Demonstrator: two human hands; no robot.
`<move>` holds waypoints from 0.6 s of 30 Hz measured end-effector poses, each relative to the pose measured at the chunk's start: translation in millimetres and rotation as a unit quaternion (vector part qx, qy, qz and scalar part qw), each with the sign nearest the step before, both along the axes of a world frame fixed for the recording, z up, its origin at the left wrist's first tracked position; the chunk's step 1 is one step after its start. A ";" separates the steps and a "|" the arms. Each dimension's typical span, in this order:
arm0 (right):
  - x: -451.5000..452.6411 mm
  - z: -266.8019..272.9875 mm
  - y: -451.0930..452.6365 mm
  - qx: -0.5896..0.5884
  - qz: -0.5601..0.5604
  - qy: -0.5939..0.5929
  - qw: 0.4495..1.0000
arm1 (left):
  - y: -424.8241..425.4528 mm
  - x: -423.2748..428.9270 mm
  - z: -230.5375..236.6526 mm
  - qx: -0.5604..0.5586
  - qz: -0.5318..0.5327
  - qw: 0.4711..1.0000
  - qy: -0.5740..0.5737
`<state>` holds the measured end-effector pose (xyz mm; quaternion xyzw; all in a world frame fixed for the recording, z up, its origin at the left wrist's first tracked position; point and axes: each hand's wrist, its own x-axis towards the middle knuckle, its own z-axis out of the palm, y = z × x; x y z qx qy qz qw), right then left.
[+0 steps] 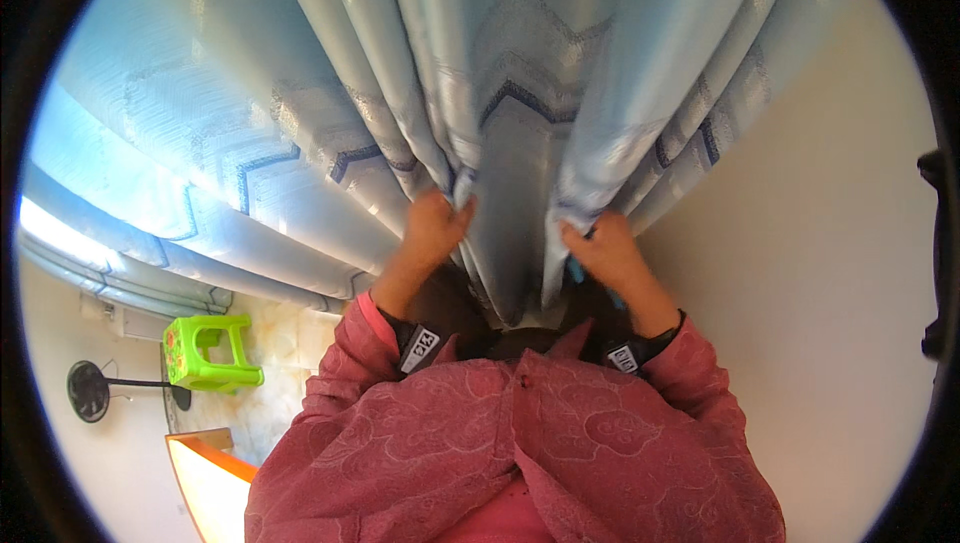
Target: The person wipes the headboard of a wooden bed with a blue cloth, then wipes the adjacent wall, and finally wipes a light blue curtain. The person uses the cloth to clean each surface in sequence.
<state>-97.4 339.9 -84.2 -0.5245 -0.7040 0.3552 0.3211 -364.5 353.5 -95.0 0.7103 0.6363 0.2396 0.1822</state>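
Observation:
A long light-blue curtain [540, 100] with dark zigzag bands hangs in folds before me. My left hand [437, 226] grips a bunched fold of it, thumb toward the middle. On the other side my right hand [604, 243] pinches a second fold between thumb and fingers. Between the two hands the cloth sags inward and narrows to a point near my waist. Both hands look slightly blurred. Dark bands with printed patches circle my wrists below the red sleeves.
To the right rises a plain pale wall [795, 258]. At the left, a green plastic stool [214, 355] stands on the marbled tile floor [289, 325]. Near it are a black round-ended stand [135, 383] and an orange-edged white panel [210, 479]. More curtain spreads left toward bright light.

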 end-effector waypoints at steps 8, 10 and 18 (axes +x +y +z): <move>-47.7 -8.3 -19.8 0.059 0.107 0.057 0.991 | -44.2 56.2 54.4 0.152 -0.183 0.940 -0.243; -45.6 7.9 -21.3 0.017 0.163 -0.018 0.986 | -38.7 57.7 65.2 0.081 -0.140 0.962 -0.222; -14.4 123.3 -8.0 0.227 0.073 0.365 0.900 | -46.8 54.7 53.6 -0.029 -0.106 0.958 -0.266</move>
